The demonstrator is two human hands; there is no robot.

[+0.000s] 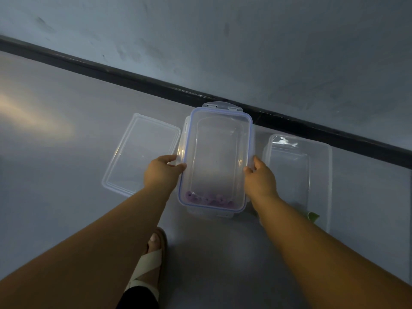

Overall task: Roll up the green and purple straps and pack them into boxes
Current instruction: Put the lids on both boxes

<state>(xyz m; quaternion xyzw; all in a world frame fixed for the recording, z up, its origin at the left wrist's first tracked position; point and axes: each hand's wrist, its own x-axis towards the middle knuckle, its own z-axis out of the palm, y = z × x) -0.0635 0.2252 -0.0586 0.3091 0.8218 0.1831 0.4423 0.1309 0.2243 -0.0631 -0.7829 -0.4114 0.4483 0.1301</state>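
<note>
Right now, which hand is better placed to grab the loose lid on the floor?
Left, probably: the left hand is beside the loose lid; the right hand is across the held box from it.

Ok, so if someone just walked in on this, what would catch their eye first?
First, the clear box with the blue rim in the middle of the view, gripped at its sides by the left hand and right hand, with purple rolls showing at its near end. Then a loose clear lid lying flat to its left, and a second clear box to its right with something green at its near end.
</note>
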